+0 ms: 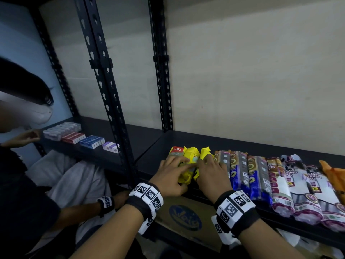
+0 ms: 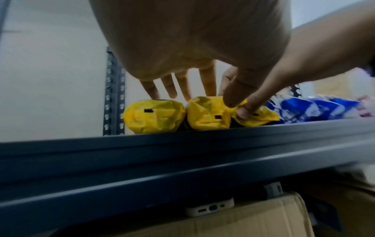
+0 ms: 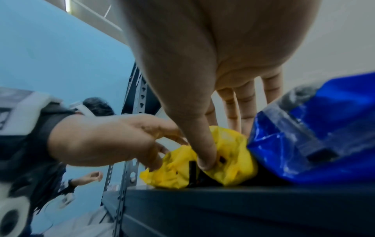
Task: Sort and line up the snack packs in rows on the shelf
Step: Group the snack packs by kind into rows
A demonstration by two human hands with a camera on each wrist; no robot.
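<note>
Three yellow snack packs (image 1: 190, 156) lie side by side at the left end of a row on the dark shelf (image 1: 186, 141); the leftmost has a red label. My left hand (image 1: 172, 171) rests on the two left packs, its fingers (image 2: 209, 83) straight and touching their tops. My right hand (image 1: 211, 171) holds the rightmost yellow pack (image 3: 231, 163): its fingers lie along the top and its thumb (image 3: 205, 157) digs into the crumpled front end. Both hands hide most of the packs in the head view.
Right of the yellow packs lie blue packs (image 1: 240, 176), white packs (image 1: 298, 187) and an orange one (image 1: 334, 176). A cardboard box (image 1: 184, 215) sits under the shelf. A black upright (image 1: 106, 90) divides the bays. Another person's hand (image 1: 24, 138) reaches small boxes (image 1: 74, 135) on the left shelf.
</note>
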